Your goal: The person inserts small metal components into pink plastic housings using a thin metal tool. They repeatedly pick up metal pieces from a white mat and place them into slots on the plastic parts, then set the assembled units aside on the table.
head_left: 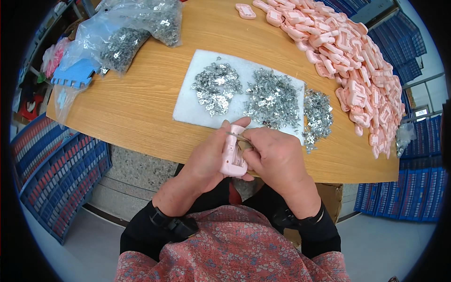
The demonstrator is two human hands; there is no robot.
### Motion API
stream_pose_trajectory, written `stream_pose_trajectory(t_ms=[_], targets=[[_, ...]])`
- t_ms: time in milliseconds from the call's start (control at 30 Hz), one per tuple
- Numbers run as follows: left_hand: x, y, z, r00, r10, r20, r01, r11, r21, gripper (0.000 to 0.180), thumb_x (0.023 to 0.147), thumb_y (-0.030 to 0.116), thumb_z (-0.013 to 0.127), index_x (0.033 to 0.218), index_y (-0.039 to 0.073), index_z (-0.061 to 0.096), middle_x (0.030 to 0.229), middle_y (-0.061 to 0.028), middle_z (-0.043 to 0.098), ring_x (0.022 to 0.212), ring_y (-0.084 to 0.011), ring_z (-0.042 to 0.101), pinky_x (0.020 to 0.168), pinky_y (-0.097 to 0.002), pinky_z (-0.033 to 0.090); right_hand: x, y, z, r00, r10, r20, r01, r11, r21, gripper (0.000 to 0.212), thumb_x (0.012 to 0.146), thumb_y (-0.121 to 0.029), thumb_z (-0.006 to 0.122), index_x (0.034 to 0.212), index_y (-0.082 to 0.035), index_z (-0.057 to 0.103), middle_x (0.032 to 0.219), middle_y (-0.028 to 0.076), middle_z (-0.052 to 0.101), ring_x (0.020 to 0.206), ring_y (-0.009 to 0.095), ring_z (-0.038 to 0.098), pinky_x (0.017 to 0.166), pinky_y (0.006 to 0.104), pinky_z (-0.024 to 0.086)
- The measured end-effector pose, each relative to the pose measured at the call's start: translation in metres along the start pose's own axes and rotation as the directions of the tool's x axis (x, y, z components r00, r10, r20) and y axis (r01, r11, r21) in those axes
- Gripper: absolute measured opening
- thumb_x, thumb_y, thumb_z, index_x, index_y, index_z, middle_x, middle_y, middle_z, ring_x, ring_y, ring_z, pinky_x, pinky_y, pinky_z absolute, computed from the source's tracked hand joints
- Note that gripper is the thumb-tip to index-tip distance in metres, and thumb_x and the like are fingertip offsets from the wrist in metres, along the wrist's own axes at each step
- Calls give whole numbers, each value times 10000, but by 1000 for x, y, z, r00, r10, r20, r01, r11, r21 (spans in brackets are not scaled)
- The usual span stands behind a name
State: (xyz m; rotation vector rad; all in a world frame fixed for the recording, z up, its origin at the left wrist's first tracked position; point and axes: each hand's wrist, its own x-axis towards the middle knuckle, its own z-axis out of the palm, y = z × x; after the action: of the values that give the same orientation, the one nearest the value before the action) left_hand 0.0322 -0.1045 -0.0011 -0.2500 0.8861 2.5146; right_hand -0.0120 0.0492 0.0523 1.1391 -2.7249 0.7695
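My left hand (206, 152) is wrapped round a pale pink plastic casing (233, 167) with a rectangular opening, held upright over the table's near edge. Over the casing's upper part, my right hand (276, 152) is closed in a pinch on a thin metallic piece (239, 137). Its fingers cover most of that piece, so its exact kind cannot be made out. Just beyond my hands lies a white foam sheet (185, 110). It bears a heap of shiny flat metal clips (217, 89) on the left and a denser heap of small metal parts (272, 98) on the right.
Another metal heap (317, 117) sits beside the sheet's right edge. Many pink casings (347, 56) are piled along the table's (141, 94) right side. Clear bags of metal parts (136, 33) and a blue foam mat (73, 74) occupy the far left. Blue racks (61, 174) stand around.
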Motion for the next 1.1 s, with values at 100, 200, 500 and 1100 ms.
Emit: stream_pose_trajectory(t_ms=[100,200,500,1100], targets=[[1,-4,-1,1000,19,-4,-19,998,62,573,1071,445,150,1500,100,309,1211,-127,604,942,-246,668,716,-439,596,4,-1,0,998,-65,3,65,994,-83,162,749,-106,703,895,-67,643,719,89,629,622,276,628,553,380,508],[0,-1,2,1000,24,-4,-23,992,121,573,1071,446,161,1507,101,300,1222,-130,593,936,-242,662,712,-439,596,5,4,4,1000,0,-16,1,999,38,191,725,-97,730,883,-48,635,628,90,581,543,258,595,512,356,479],[1,-2,-5,999,-36,39,35,999,8,599,1062,481,175,1520,112,288,1114,-97,621,859,-214,664,703,-446,607,3,16,-2,964,226,141,-262,901,346,171,730,-97,705,876,-36,641,580,72,520,501,188,531,510,313,448],[1,3,-4,993,-113,-27,112,993,-33,535,1060,473,203,1252,84,515,914,-146,676,776,-247,692,639,-438,597,13,14,-6,941,283,186,-318,927,197,169,851,-133,670,996,-59,625,657,99,618,597,218,629,564,341,485]])
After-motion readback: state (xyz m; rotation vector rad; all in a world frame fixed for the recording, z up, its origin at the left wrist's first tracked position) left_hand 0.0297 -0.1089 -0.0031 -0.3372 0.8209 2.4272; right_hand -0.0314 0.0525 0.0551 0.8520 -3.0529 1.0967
